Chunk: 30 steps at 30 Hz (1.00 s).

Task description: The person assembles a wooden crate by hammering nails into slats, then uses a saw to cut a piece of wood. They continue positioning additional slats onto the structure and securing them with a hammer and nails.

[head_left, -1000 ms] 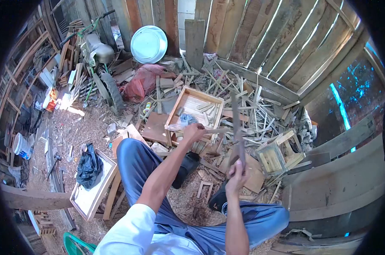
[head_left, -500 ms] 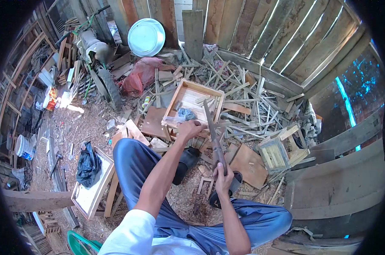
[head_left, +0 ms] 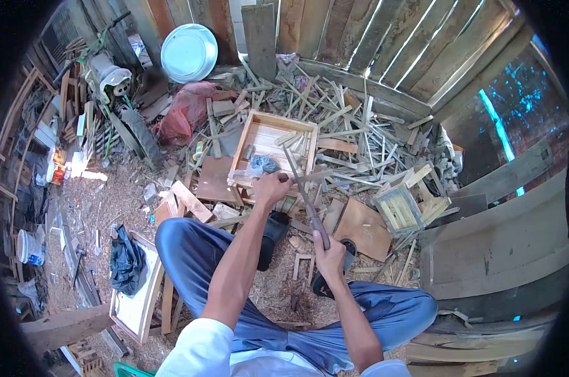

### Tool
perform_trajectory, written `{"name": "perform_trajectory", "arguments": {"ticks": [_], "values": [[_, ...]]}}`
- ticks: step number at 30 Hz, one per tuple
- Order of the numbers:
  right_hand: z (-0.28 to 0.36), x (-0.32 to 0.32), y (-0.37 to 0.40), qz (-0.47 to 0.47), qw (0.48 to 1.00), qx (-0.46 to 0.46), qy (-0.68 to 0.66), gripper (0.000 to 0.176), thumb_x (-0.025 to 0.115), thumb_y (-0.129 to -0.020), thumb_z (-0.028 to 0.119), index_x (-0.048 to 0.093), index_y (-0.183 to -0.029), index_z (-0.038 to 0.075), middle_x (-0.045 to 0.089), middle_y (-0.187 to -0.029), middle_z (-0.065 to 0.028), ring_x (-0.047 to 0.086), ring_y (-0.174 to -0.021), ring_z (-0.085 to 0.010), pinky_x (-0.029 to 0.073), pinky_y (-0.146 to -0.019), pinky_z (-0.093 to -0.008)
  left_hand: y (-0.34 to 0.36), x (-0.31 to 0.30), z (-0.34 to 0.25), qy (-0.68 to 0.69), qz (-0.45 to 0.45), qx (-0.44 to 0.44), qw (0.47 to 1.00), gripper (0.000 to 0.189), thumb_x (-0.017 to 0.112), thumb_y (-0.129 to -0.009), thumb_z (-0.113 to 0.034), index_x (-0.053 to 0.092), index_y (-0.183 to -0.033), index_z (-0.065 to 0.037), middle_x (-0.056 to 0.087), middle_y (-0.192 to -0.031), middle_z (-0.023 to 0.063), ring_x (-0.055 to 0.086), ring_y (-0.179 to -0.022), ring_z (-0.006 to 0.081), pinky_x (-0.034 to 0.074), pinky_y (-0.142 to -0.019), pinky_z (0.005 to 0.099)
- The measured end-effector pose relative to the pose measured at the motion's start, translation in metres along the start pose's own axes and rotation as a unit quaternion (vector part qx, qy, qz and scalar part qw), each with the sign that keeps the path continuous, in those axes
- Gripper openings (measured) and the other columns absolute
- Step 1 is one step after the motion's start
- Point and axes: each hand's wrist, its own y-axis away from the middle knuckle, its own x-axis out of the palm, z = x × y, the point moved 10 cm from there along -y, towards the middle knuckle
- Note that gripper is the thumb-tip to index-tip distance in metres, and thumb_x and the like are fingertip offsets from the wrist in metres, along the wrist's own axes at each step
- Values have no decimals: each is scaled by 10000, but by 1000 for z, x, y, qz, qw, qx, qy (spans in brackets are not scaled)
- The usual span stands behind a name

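My left hand (head_left: 272, 188) is closed at the near edge of a shallow wooden box (head_left: 240, 147), pinching a thin wood strip (head_left: 314, 176) that sticks out to the right. My right hand (head_left: 330, 256) grips the handle of a long, tapering handsaw (head_left: 304, 200). Its narrow blade slants up and left across the strip, just right of my left fingers, with the tip over the box. Whether the teeth touch the wood cannot be made out. Inside the box lie a blue bundle (head_left: 265, 164) in plastic and a few wood pieces.
Scrap strips (head_left: 378, 151) are heaped behind and right of the box. A wooden frame (head_left: 400, 210) stands at right, near a flat board (head_left: 363, 229). At left, a black plastic bag (head_left: 126, 261) lies on a white panel (head_left: 140, 301). A hammer (head_left: 78, 264) and bucket (head_left: 30, 247) are farther left.
The view has turned slightly right, so the surroundings sit farther left. The saw leans more to the left, its blade seen more edge-on. Both hands keep their holds.
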Motion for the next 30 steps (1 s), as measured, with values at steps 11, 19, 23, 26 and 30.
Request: {"name": "perform_trajectory", "arguments": {"ticks": [11,19,23,26,30], "values": [[9,-8,28,10,999,8,41,414,597,-939,358,647,-798,-29,510,-568,-212,533,-487,-236,424,-517,-402,-3,0,-1,-15,-22,14,1000,388,541,-845,-543,751,-1015,-265,720,-921,109,643,-999,290,375,-942,529],[20,14,-11,90,992,35,76,379,575,-949,347,649,-856,-13,549,-614,-237,582,-585,-418,447,-546,-443,4,-5,-3,6,-17,8,1000,356,563,-831,-488,757,-1013,-252,718,-956,144,640,-1009,315,360,-965,525],[0,-16,29,16,1000,2,12,390,567,-952,354,648,-852,-14,552,-618,-239,590,-589,-403,449,-554,-436,-2,3,0,-18,-31,28,999,386,533,-853,-540,758,-1000,-264,716,-918,130,640,-991,300,391,-921,517],[-13,17,0,39,998,39,32,398,576,-948,360,646,-847,-19,566,-629,-235,623,-630,-401,456,-570,-438,0,1,-6,-32,-47,47,997,395,528,-853,-546,756,-1005,-261,713,-933,137,637,-995,309,403,-903,517],[17,30,-22,83,994,65,40,394,583,-946,358,644,-826,-13,567,-616,-220,641,-662,-406,458,-572,-441,-2,0,-3,-22,-8,14,1000,362,553,-839,-503,755,-1024,-266,714,-1008,122,625,-1042,294,370,-952,522]]}}
